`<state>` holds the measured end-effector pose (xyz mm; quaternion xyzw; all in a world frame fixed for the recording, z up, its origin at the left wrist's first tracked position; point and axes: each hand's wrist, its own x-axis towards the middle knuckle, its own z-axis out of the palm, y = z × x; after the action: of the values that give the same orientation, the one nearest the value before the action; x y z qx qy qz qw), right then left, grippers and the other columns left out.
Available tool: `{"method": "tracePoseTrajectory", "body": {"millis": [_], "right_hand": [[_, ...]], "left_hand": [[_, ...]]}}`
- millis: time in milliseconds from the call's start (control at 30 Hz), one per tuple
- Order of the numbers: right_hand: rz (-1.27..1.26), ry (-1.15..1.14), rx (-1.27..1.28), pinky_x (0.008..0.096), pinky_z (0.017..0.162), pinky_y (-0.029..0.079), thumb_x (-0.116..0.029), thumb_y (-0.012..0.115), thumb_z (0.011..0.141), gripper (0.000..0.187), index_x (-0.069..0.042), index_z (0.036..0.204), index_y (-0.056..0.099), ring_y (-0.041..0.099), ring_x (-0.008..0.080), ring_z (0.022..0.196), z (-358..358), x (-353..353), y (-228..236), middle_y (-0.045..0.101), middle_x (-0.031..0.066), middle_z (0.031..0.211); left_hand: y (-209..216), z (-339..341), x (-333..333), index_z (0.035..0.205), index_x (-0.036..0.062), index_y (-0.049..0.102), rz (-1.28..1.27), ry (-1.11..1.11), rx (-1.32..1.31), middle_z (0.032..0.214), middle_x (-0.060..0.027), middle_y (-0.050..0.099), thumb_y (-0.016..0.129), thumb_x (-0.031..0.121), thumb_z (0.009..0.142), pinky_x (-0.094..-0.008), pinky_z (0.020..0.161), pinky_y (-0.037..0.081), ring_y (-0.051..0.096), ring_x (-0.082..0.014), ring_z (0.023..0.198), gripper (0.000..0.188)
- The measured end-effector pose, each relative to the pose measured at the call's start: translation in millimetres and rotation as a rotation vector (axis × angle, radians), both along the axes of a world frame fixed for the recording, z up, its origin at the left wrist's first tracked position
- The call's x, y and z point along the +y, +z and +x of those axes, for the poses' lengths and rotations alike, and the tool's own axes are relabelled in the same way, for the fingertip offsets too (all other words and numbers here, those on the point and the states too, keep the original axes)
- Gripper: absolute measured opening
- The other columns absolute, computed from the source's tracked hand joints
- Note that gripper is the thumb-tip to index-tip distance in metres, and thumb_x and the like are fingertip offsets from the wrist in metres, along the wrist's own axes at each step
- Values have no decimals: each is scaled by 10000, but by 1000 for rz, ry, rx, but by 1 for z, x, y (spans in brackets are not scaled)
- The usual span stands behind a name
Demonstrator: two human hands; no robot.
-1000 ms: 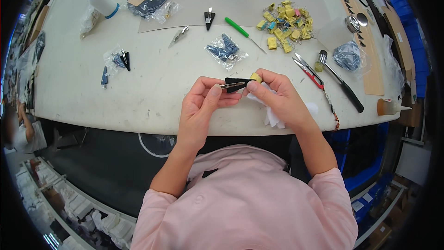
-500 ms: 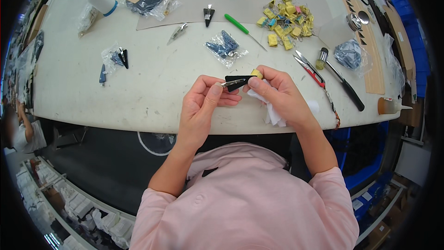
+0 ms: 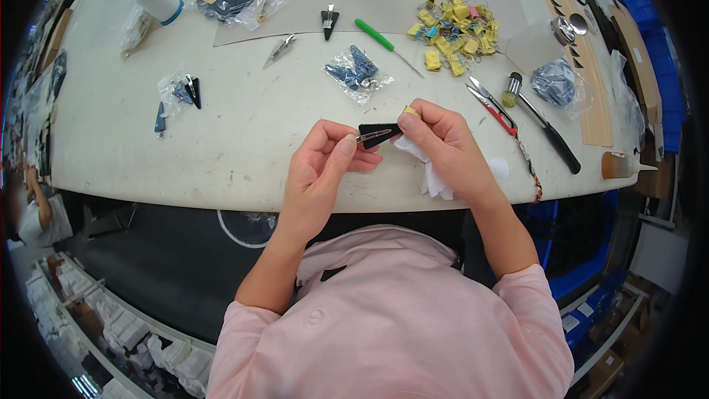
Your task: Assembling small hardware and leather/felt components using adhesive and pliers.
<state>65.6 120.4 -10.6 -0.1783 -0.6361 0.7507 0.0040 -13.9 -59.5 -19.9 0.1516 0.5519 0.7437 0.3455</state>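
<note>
Between my hands, just above the near part of the table, is a black triangular hair clip (image 3: 380,133) with a silver metal piece along it. My left hand (image 3: 314,174) pinches the metal end between thumb and fingers. At the other end, my right hand (image 3: 443,144) grips the black piece with its thumb on top. A small yellow-wrapped clip (image 3: 410,111) shows at the right fingertips; whether it clamps the black piece is hidden. White cloth (image 3: 437,181) hangs beneath the right hand.
Beyond my hands lie a bagged set of blue triangular pieces (image 3: 353,72), a green-handled awl (image 3: 377,35) and a pile of yellow-wrapped clips (image 3: 458,33). To the right are red-handled snips (image 3: 498,114), a hammer (image 3: 550,133) and a glue bottle (image 3: 619,166). A thread cone (image 3: 157,1) stands far left.
The whole view has shifted slightly. My right thumb and fingers sit a little higher on the clip, and less of the yellow-wrapped clip shows. Both hands keep their hold.
</note>
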Motion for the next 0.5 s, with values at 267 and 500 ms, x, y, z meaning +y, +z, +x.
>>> {"method": "tracePoseTrajectory", "body": {"millis": [267, 500], "right_hand": [[359, 23, 73, 255, 597, 360, -217, 582, 948, 279, 10, 798, 516, 356, 87, 665, 6, -10, 10, 430, 39, 656], [348, 49, 22, 258, 599, 360, -220, 580, 948, 278, 7, 796, 524, 368, 81, 669, 7, -7, 8, 426, 32, 653]], "left_hand": [[9, -6, 5, 947, -7, 618, -167, -153, -35, 781, -79, 664, 581, 157, 968, -220, 569, 510, 596, -83, 602, 169], [18, -7, -2, 1212, -54, 583, -78, -237, -115, 861, -110, 673, 506, 124, 998, -249, 689, 559, 678, -152, 755, 289]]}}
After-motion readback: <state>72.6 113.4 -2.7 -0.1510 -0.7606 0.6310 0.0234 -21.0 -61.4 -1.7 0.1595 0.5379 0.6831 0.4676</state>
